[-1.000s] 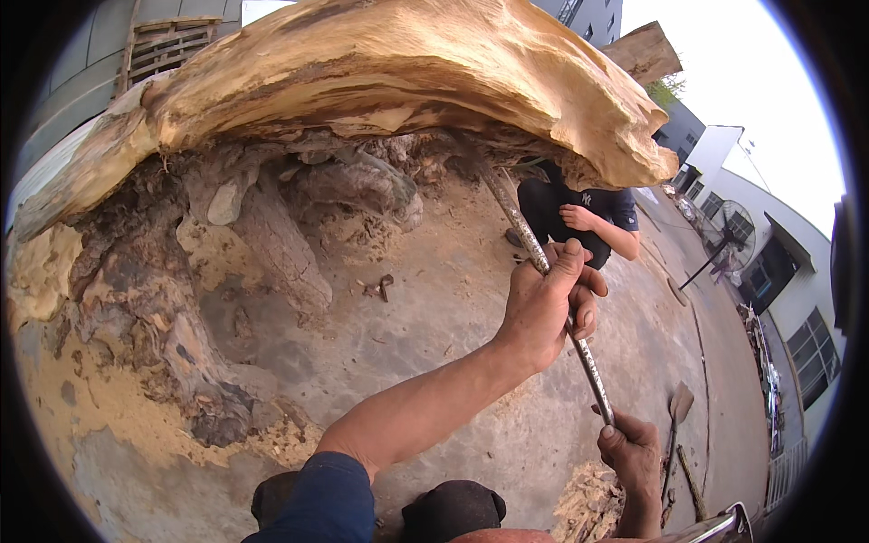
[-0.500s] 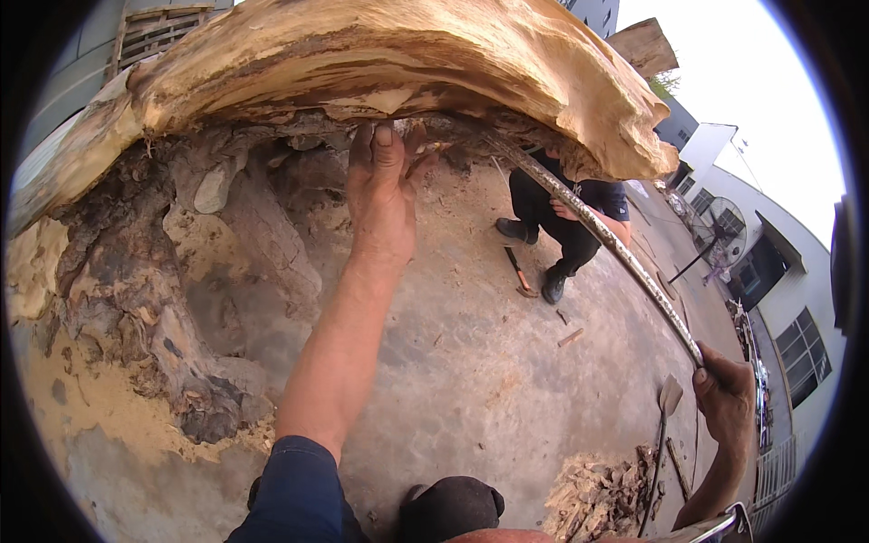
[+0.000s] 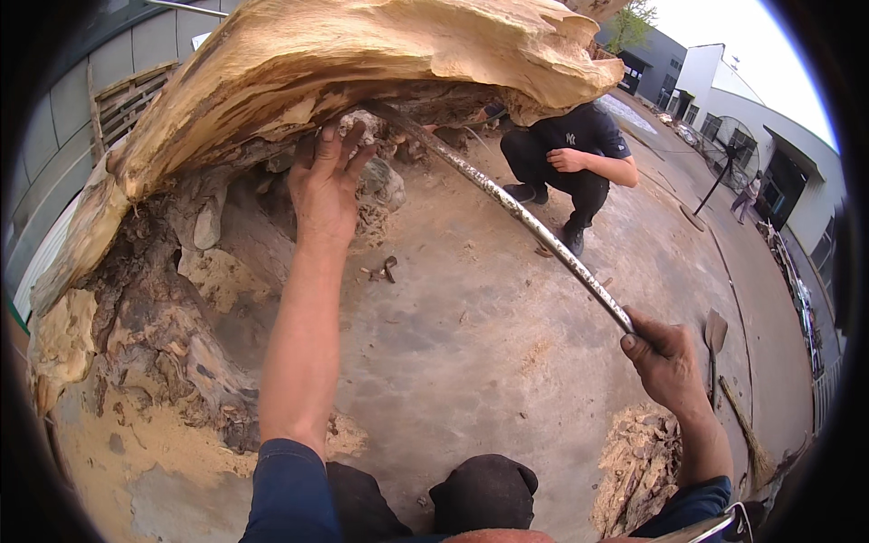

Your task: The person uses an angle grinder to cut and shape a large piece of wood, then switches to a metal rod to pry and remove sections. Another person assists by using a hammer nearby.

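Tree trunk (image 3: 362, 59) arches over the ground (image 3: 471, 371); its top looks done, pale and bare, but rough, dark wood is left underneath. The right hand (image 3: 663, 357) has fingers tight round a metal bar (image 3: 534, 223) reaching under. The left hand (image 3: 324, 195) is up there too, fingers apart.

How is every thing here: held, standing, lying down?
Tree trunk: pale, bare wood on top
Metal bar: held, slanting, far end under the trunk
Right hand: closed around the bar
Left hand: raised to the trunk's underside
Shovel: lying down
Broom: lying down
Co-worker: crouching
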Action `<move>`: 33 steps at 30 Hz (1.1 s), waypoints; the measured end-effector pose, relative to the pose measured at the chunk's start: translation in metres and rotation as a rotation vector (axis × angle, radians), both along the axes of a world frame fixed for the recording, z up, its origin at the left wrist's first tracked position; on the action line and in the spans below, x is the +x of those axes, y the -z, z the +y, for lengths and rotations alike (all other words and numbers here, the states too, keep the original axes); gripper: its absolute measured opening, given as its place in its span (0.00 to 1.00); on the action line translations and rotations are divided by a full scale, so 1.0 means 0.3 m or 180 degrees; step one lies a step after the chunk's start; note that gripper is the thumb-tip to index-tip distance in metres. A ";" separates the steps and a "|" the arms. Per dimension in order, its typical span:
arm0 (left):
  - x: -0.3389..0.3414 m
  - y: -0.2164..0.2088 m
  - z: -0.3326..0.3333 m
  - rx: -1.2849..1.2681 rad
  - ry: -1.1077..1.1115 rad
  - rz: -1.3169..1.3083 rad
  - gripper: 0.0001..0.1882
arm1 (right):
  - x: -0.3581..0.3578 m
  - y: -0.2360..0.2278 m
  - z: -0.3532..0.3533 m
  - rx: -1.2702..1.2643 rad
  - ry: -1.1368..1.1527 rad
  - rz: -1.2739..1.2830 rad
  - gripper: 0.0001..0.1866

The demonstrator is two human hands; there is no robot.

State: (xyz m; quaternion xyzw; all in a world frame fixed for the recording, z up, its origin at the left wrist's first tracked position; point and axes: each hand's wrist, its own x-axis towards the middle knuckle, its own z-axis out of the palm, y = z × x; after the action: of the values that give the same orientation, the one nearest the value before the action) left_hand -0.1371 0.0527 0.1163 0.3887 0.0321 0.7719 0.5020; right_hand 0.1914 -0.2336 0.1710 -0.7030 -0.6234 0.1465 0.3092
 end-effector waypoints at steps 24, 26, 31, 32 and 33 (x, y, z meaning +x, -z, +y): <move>0.239 0.018 -0.182 0.0506 0.1341 0.0825 0.22 | 0.098 -0.193 0.115 0.1933 -0.0062 -0.2342 0.17; 0.231 0.067 -0.170 0.0308 0.1173 0.1015 0.21 | 0.161 -0.301 0.121 0.2174 -0.0180 -0.3007 0.17; 0.206 0.148 -0.129 -0.0022 0.1172 0.0951 0.20 | 0.163 -0.498 0.123 0.2750 -0.0270 -0.4448 0.17; 0.196 0.149 -0.125 -0.0083 0.1182 0.0957 0.21 | 0.172 -0.527 0.149 0.2757 -0.0325 -0.4566 0.17; 0.191 0.136 -0.124 -0.0118 0.1107 0.0976 0.20 | 0.176 -0.562 0.179 0.2783 -0.0389 -0.4700 0.18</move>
State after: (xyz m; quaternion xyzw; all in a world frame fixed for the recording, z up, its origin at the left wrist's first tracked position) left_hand -0.0797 0.0155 0.0754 0.4919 0.0548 0.6050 0.6237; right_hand 0.2441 -0.1800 0.3396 -0.4013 -0.7021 -0.5853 0.0591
